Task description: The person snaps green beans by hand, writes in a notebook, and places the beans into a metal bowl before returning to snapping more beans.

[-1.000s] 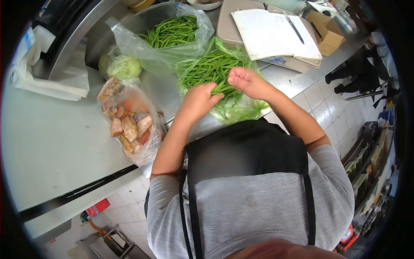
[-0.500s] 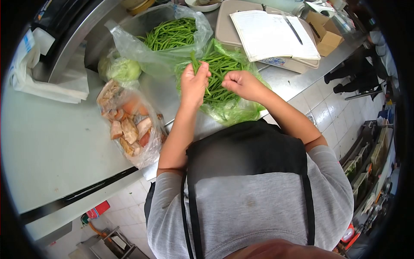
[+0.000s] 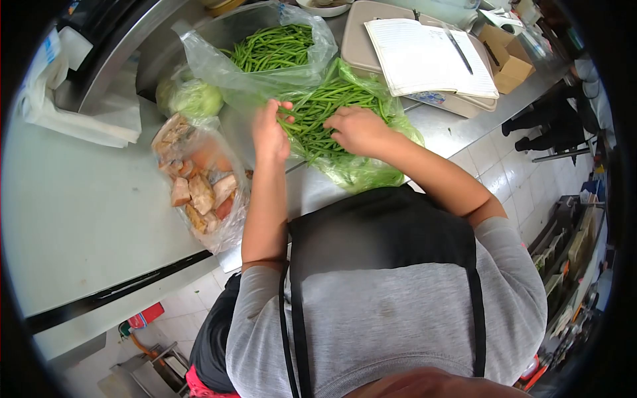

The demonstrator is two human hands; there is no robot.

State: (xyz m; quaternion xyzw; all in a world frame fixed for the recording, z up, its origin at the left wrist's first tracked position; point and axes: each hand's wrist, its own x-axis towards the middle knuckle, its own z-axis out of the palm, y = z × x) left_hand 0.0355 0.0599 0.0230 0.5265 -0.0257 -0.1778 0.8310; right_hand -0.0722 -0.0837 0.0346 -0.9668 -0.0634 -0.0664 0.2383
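Left hand [image 3: 271,132] is pinched around a few green beans [image 3: 288,122], which could be dropped if held too loosely.

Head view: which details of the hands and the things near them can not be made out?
All in the head view:
Left hand: its back hides whether the fingers grip any green beans.
Right hand: fingertips buried among beans.
Notebook: writing too small.
Bowl: cut off by top edge.
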